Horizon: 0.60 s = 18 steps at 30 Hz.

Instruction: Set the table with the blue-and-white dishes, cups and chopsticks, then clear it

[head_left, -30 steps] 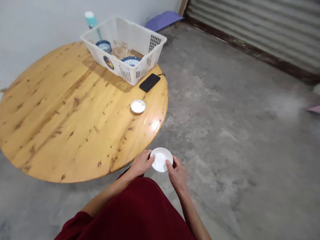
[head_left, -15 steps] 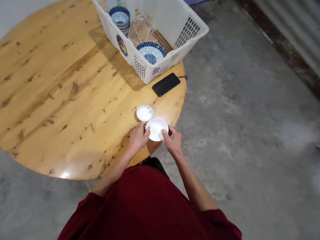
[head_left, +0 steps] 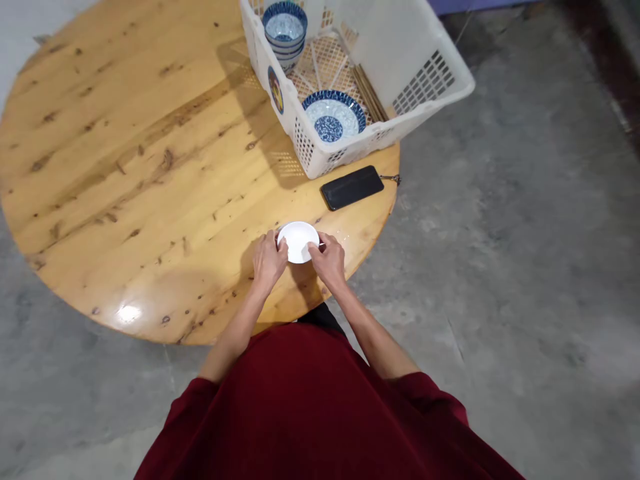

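A small white dish (head_left: pixel 299 243) is held between both hands, low at the near right part of the round wooden table. My left hand (head_left: pixel 270 259) grips its left rim, thumb on the inside. On the opposite rim, my right hand (head_left: pixel 329 257) closes with its thumb over the edge and its fingers behind. A second small dish lies hidden, probably beneath this one. Whether the two touch, I cannot tell.
A white plastic basket (head_left: pixel 307 150) stands at the back right, holding stacked blue-and-white bowls (head_left: pixel 285 30), a patterned plate (head_left: pixel 334 117) and chopsticks (head_left: pixel 369 93). A black phone (head_left: pixel 353 188) lies before it. The table (head_left: pixel 125 193) ends close on the right, above grey floor.
Both hands have brought the white dish forward and left over the other small dish, which was visible on the table before. The view has shifted, too.
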{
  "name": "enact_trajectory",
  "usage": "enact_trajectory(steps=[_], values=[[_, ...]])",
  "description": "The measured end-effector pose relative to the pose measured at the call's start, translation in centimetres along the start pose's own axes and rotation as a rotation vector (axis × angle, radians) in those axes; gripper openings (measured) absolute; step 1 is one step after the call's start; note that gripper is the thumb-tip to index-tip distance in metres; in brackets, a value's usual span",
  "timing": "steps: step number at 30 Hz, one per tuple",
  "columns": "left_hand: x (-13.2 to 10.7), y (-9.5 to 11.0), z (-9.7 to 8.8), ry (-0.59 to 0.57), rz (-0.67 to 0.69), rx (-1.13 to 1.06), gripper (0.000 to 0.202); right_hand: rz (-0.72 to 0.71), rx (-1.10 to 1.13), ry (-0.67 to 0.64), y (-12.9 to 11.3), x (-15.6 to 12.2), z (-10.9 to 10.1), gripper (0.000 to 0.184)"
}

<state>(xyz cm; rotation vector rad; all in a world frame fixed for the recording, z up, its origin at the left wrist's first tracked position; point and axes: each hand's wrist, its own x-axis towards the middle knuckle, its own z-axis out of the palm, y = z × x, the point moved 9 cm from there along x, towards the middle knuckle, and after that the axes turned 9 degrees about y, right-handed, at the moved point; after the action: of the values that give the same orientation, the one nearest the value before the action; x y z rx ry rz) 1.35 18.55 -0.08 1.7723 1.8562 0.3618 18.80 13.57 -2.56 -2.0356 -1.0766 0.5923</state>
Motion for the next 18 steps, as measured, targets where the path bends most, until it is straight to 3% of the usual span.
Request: enact_trajectory(steps=[7, 18], values=[[1.0, -0.3, -0.2, 0.118, -0.056, 0.107, 0.021, -0.070, -0.109, -0.100, -1.0, 1.9, 1.4, 0.040], [1.1, -1.1, 0.5, 0.156, -0.120, 0.108, 0.018, -0.139, -0.190, -0.256, -1.5, 3.0, 2.6, 0.032]])
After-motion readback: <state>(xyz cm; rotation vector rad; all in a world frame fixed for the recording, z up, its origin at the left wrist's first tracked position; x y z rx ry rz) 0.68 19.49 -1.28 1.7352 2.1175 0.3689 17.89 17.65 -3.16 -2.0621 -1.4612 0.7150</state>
